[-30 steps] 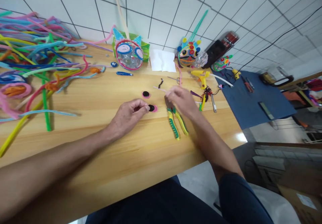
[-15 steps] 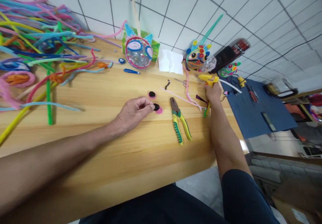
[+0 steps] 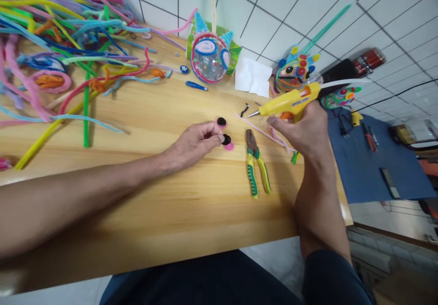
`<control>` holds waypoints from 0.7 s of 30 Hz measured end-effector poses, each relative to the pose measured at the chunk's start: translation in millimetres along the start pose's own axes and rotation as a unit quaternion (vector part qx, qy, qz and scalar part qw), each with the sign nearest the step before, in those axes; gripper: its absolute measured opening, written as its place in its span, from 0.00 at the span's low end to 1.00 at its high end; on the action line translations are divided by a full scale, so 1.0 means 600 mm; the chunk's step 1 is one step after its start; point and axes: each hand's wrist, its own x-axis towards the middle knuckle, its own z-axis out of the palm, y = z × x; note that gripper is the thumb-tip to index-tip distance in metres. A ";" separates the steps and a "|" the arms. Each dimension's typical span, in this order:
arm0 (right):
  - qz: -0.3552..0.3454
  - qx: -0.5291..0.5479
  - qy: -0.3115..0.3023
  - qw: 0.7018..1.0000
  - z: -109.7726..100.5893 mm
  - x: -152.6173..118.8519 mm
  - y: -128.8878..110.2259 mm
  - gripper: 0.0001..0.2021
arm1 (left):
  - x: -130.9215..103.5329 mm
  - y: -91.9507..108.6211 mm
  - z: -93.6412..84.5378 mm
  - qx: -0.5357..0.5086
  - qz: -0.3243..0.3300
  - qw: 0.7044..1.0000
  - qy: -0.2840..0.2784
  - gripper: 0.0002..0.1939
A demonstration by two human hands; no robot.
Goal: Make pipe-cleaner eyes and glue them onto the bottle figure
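Observation:
My left hand [image 3: 196, 145] pinches a small round black disc [image 3: 226, 139] between thumb and fingertips, just above a pink disc [image 3: 229, 147] on the table. Right beside it lies a second black disc on a pink one [image 3: 221, 122]. My right hand [image 3: 304, 127] is wrapped round the handle of a yellow hot glue gun [image 3: 285, 104], raised over the table with its metal nozzle pointing left. A white glue stick [image 3: 345, 82] sticks out of its back. Pliers [image 3: 253, 159] with green and yellow handles lie between my hands.
Many coloured pipe cleaners [image 3: 68, 35] are heaped at the left. Along the tiled wall stand a decorated clear ball with blue ears [image 3: 209, 60], a white paper [image 3: 253, 76] and another decorated ball [image 3: 294, 72]. A blue mat [image 3: 362, 168] with tools lies at the right.
My right hand has lifted the glue gun off the table and brought it left and nearer. My left hand stays at the discs, still pinching the black one. The view has shifted.

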 end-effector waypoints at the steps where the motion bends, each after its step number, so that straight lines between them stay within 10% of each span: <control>1: -0.006 -0.019 -0.012 1.000 0.007 -0.004 -0.013 0.15 | 0.001 -0.001 0.000 -0.003 -0.001 1.000 0.000 0.09; 21: -0.081 -0.084 -0.079 0.990 0.041 -0.018 -0.013 0.09 | -0.001 0.002 -0.001 0.004 0.017 0.999 -0.044 0.10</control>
